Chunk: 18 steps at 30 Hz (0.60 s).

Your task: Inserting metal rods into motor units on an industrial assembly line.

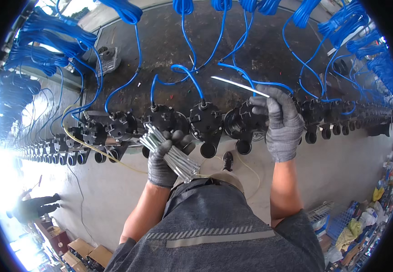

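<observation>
In our left hand point(165, 158) we clench metal rods point(181, 164) too bunched to count, in our right hand point(283, 122) one lone rod point(237, 85), both hands partly hiding black machines point(207, 119) just beyond, with blue cables point(198, 85) farther out.

My count off the feed. Gloved hands: two, left hand point(165, 158) and right hand point(283, 124). Right holds one single rod point(238, 86); left, a bundle of rods point(182, 162), over a dozen, overlap spoils my exact tally. Black units point(207, 120): dozens, row ends too small to number. Blue cable coils point(125, 10): at least ten, sides merge. Clear tray point(109, 62): one. Shoe point(228, 160): one. Other person point(34, 207): one. Cardboard boxes point(100, 256): two at least.
</observation>
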{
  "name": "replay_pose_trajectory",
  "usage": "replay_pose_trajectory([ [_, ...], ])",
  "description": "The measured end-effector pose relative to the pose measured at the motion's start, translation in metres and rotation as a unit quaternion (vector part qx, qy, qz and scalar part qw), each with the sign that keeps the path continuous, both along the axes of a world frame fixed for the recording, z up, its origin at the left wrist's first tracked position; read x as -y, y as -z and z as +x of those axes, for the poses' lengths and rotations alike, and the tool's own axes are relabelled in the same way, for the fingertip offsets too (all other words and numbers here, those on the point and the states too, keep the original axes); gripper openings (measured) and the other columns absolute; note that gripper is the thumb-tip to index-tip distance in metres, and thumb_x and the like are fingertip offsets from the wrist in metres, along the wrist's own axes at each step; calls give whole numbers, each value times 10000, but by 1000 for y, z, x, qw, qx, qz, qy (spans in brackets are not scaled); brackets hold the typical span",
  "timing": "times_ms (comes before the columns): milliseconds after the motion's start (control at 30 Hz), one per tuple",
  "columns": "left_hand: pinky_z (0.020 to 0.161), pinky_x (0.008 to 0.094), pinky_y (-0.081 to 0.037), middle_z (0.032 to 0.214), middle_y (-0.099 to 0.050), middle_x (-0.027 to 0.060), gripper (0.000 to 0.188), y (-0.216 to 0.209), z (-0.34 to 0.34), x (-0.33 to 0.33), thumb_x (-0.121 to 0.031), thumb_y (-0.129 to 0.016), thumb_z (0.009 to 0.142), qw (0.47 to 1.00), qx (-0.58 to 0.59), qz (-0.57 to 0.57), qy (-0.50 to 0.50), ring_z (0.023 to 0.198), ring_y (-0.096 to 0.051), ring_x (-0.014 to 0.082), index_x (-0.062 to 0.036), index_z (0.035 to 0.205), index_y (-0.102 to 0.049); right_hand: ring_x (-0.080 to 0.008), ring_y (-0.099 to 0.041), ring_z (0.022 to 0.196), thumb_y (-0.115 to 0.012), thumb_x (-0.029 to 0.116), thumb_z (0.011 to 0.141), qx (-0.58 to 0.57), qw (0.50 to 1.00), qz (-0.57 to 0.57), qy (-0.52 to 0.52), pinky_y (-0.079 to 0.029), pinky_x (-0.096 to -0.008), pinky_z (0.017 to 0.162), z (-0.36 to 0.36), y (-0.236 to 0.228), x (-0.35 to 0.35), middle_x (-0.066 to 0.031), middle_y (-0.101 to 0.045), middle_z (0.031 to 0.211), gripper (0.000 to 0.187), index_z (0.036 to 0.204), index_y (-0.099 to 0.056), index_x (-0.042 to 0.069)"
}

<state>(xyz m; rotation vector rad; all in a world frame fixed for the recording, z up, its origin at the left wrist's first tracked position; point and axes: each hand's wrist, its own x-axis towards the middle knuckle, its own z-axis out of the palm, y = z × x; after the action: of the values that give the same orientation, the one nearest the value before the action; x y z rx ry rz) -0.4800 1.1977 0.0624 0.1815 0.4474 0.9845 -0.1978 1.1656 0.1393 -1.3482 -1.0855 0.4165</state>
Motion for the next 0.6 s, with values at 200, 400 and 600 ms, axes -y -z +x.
replay_pose_trajectory([
  [200, 1053, 530, -563, 1149, -666, 73, 279, 8, -2, 3, -113, -808, 864, 998, -61, -13, -2, 1160, -684, 320, -155, 1096, -658, -184, -778, 845, -558, 147, 1085, 61, 995, -66, -47, -633, -307, 722, 10, 22, -34, -107, -776, 1040, 183, 1202, -677, 70],
  [400, 1069, 498, -530, 1126, -619, 58, 285, 3, 7, 4, -124, -805, 857, 998, -55, -12, -20, 1131, -646, 284, -158, 1095, -652, -242, -770, 809, -577, 135, 1067, 113, 983, -122, -71, -614, -384, 722, 7, 49, -55, -131, -758, 1014, 178, 1203, -661, 58],
  [600, 1130, 508, -472, 1110, -586, 31, 260, -17, 21, -1, -115, -781, 861, 997, -46, -7, -56, 1191, -574, 254, -167, 1058, -619, -384, -705, 1046, -559, 66, 979, 338, 916, -80, -198, -574, -473, 898, -8, 36, -71, -170, -723, 1169, 230, 1194, -642, 55],
])
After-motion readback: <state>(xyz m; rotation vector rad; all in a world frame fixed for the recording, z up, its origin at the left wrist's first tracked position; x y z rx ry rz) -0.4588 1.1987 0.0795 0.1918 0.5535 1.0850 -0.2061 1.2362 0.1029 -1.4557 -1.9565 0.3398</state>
